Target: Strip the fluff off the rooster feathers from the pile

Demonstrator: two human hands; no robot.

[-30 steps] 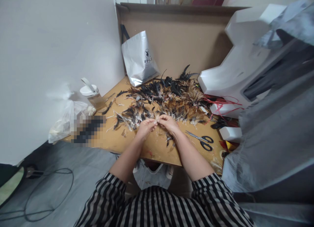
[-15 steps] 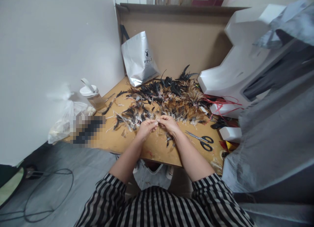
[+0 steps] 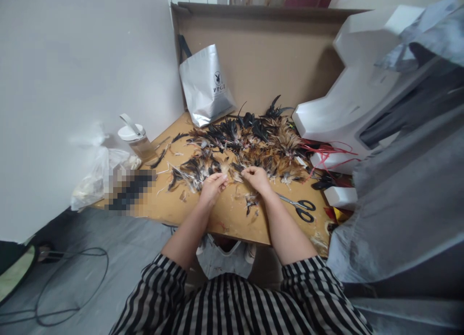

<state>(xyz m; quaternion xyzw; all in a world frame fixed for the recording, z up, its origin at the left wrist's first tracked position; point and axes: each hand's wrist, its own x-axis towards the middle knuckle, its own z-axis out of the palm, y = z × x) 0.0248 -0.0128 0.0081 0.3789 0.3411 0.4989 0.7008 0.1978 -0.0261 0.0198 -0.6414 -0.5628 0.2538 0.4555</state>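
My left hand (image 3: pixel 213 189) is closed in a pinch above the middle of the wooden table, with a pale brown feather (image 3: pixel 225 167) standing up from its fingertips. To the right, my right hand (image 3: pixel 258 180) has thumb and forefinger pressed together at the edge of the brown feather pile (image 3: pixel 268 162). Whatever may be between those right fingers is too small to make out. Dark and white feathers (image 3: pixel 197 170) lie left of my left hand. A small scatter of feather scraps (image 3: pixel 250 204) rests just below my right hand.
Scissors (image 3: pixel 300 207) lie right of my right forearm. Behind are black feathers (image 3: pixel 232 132) and a silver bag (image 3: pixel 206 88). A lidded jug (image 3: pixel 136 139) and plastic bag (image 3: pixel 96 178) stand left. White machine (image 3: pixel 348 93) and red strings (image 3: pixel 329 153) are at right.
My hands, which met at the fingertips, have come apart. The right one has shifted right and slightly up toward the feather pile; the left one has drawn a little left.
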